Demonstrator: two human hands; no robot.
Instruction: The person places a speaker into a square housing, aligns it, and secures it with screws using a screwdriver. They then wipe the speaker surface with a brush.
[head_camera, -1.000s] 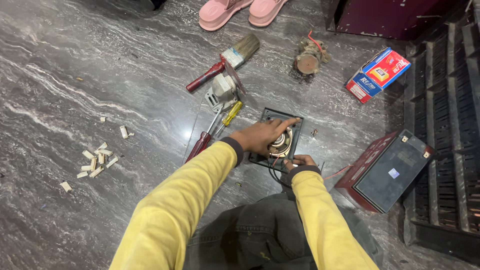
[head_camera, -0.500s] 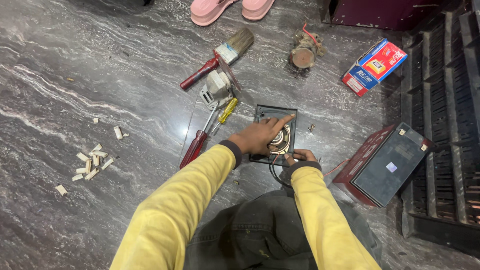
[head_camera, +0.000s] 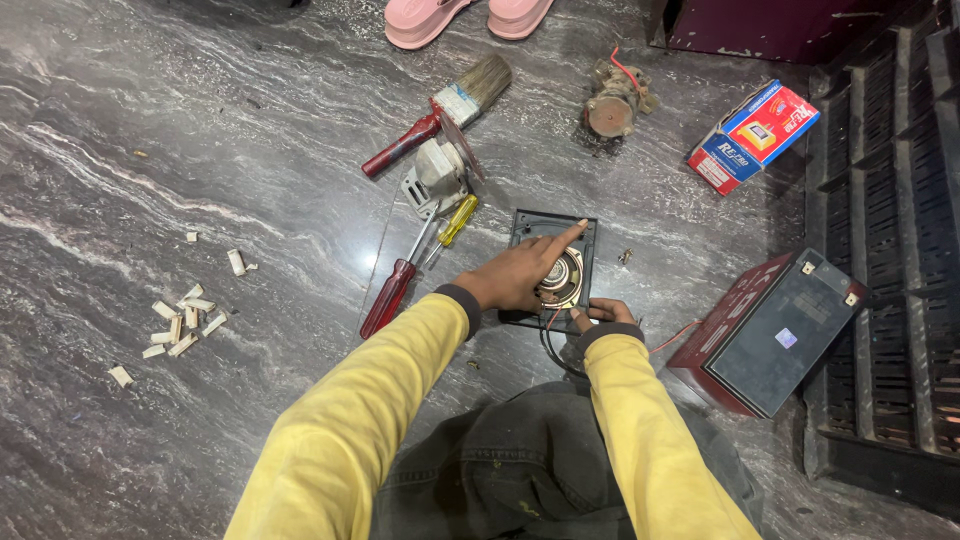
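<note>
Just past my knees, my right hand (head_camera: 603, 314) pinches thin red and black wires (head_camera: 549, 330) that could tear loose if I tug, while my left hand (head_camera: 520, 275) lies spread flat on the small round speaker in its dark square plate (head_camera: 556, 268) on the grey marble floor (head_camera: 200, 180)

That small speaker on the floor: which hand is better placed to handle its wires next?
Probably the right hand: its fingers already sit at the wires by the speaker's near edge. The left hand lies flat across the speaker, steadying it.
</note>
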